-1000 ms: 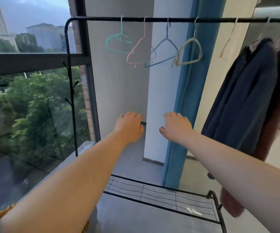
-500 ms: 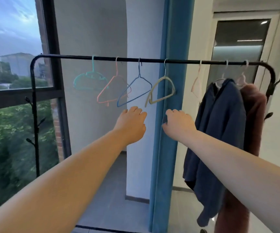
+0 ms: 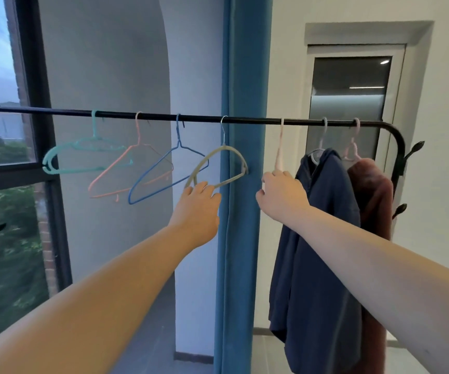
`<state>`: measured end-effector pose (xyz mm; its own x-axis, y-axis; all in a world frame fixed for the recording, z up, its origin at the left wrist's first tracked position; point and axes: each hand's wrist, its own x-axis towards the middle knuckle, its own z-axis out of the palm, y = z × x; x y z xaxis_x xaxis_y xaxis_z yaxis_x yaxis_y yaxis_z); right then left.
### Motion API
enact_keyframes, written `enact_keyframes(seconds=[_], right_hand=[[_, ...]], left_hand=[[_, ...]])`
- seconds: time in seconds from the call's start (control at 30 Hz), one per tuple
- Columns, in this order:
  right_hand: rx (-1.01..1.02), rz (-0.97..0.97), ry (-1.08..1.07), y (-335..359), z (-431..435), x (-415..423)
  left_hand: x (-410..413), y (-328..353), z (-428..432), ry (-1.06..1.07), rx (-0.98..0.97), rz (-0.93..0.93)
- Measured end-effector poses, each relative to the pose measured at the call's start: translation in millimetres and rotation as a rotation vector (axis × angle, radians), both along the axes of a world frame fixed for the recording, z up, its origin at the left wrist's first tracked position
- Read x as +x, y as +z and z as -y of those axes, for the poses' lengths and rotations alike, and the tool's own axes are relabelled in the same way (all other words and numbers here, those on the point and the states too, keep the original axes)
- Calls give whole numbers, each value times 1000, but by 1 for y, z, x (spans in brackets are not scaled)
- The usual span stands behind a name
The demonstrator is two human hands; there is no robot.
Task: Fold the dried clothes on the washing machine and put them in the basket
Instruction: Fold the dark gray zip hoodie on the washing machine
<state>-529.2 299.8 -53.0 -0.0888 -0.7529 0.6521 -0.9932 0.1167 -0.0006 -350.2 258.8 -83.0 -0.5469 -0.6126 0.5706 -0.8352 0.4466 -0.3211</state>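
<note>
At nine o'clock a dark-framed window looks onto trees. A black clothes rail crosses the view from nine to three o'clock, bending downward at both ends. Four bare hangers hang from its left half, each turned at an angle: a teal hanger, a salmon-pink hanger, a blue wire hanger and a thick beige hanger.

The left hand reaches up from seven o'clock, its fingers bent over the lower bar of the beige hanger. Behind it a blue curtain runs from twelve to six o'clock. Just right of the curtain a pale pink hanger hangs edge-on, and the right hand, reaching in from four o'clock, has its fingers curled round its lower end.

At three o'clock the dried clothes hang on the rail's right end. A navy hooded garment is just beside the right hand, and a reddish-brown garment touches the navy one's right side. Behind them, at one o'clock, is a white-framed door with a dark glass pane.
</note>
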Motion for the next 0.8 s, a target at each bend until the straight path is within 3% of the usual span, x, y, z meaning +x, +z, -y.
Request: enact_keyframes(seconds=[0.2, 0.33, 0.47, 0.67, 0.77, 0.8], right_hand=[[-86, -12, -26, 30, 20, -74], [110, 205, -99, 47, 38, -120], [96, 291, -178, 54, 51, -162], [23, 615, 90, 59, 70, -186], [47, 596, 201, 69, 76, -183], [40, 672, 208, 71, 81, -184]], left_hand=[[-71, 11, 8, 4, -43, -72], [-113, 19, 11, -49, -31, -140], [-146, 29, 7, -120, -50, -220], [-170, 30, 1, -36, 17, -274], [-175, 40, 0, -45, 72, -347], [-178, 44, 1, -46, 94, -401]])
